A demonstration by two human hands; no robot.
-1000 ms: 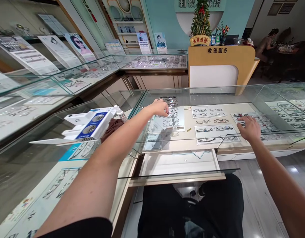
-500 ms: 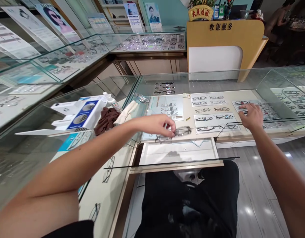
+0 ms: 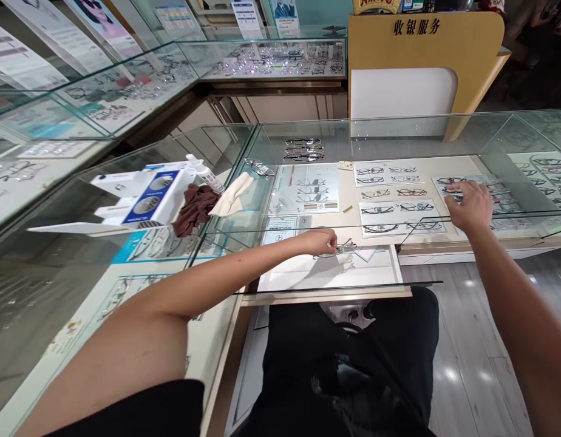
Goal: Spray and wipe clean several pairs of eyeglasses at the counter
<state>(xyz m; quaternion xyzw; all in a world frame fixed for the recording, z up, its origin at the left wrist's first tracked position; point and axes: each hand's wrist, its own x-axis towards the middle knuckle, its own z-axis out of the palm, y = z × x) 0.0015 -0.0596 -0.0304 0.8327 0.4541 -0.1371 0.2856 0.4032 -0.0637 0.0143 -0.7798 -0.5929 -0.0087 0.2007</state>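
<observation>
A pair of clear-lensed eyeglasses (image 3: 346, 247) is gripped in my left hand (image 3: 320, 241), whose fingers are closed around its frame. It is low over the white bottom of a pulled-out drawer (image 3: 299, 282), and its shadow falls there. Part of the eyeglasses is hidden behind my fingers. On the right, my right hand (image 3: 472, 205) rests with fingers apart on the glass counter top, above a display card of eyeglasses (image 3: 499, 193). Between the hands lie white cards with several frames (image 3: 401, 218).
Left on the glass are an open white-and-blue box (image 3: 153, 197), a brown cloth (image 3: 196, 209), a cream cloth (image 3: 232, 194), a white bottle (image 3: 205, 173) and eyeglasses (image 3: 260, 167). Three folded frames (image 3: 304, 149) sit at the back. A glass edge (image 3: 344, 289) crosses above the drawer.
My left hand has moved down and slightly right with the eyeglasses, from over the counter to the drawer. My right hand stays on the glass. The view has tilted down a little.
</observation>
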